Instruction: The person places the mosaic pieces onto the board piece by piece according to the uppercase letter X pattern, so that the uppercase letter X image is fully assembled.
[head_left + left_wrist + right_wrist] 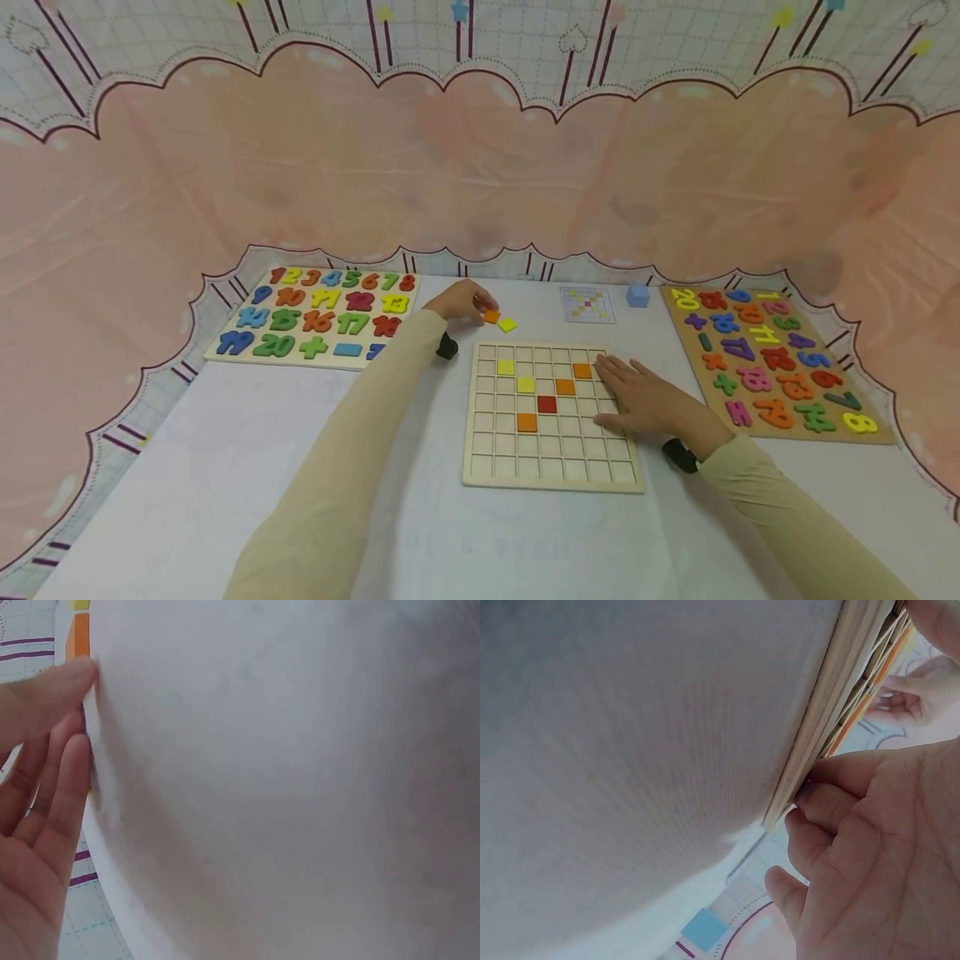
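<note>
In the head view my left hand (462,302) is at the back, thumb and a fingertip pinching the edges of a small orange square tile (491,317). A yellow tile (507,325) lies beside it. The left wrist view shows the thumb of that left hand (41,802) at the lower end of the orange tile (79,634). My right hand (648,398) rests with spread fingers on the right edge of a wooden grid board (555,486). On the board lie yellow tiles (526,385), orange tiles (527,422) and a red tile (547,405).
A number puzzle board (213,357) lies to the left, another number board (873,435) to the right. Behind the grid board are a printed pattern card (588,305) and a blue cube (637,296). A patterned cloth (480,167) stands up behind the white table (225,475).
</note>
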{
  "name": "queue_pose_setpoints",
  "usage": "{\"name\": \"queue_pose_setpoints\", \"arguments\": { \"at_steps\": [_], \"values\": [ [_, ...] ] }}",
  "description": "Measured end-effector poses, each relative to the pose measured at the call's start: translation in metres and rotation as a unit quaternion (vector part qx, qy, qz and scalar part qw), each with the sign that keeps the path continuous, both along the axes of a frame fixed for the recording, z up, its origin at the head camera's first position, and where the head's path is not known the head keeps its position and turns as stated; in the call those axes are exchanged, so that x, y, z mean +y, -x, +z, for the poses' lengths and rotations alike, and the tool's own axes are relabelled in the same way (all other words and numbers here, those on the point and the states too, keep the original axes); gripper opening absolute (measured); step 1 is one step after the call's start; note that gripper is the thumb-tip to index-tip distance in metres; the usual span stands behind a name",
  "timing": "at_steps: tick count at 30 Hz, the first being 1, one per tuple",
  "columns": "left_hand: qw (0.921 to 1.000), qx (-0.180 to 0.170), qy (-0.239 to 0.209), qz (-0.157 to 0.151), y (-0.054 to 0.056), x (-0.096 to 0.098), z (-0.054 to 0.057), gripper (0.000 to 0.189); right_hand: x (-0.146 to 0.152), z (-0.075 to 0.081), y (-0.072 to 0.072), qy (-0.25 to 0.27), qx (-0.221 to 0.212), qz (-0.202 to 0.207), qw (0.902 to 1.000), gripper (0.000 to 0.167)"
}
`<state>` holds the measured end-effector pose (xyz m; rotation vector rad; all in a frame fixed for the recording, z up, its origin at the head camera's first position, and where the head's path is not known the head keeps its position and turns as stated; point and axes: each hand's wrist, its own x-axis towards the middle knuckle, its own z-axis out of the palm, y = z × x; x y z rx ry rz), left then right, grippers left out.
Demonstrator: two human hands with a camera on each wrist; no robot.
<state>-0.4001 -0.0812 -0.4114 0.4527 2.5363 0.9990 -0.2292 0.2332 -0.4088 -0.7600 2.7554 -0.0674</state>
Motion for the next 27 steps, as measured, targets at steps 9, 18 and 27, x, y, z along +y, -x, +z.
{"name": "queue_pose_setpoints", "arguments": {
  "at_steps": [9,18,27],
  "values": [
    [1.0000,0.003,0.005,0.001,-0.0038,-0.0035,0.0006,0.033,-0.0001,-0.0013,0.0002,0.001,0.005,0.001,1.0000,0.091],
    [0.9998,0.008,-0.006,0.017,-0.0003,-0.0045,-0.0047,0.028,0.0006,-0.0024,-0.0004,0.001,0.011,0.003,0.9999,0.090],
    [0.9996,0.026,0.005,0.006,-0.0025,-0.0051,-0.0045,0.028,0.0001,-0.0018,-0.0003,-0.004,0.008,0.004,1.0000,0.089]
  ]
}}
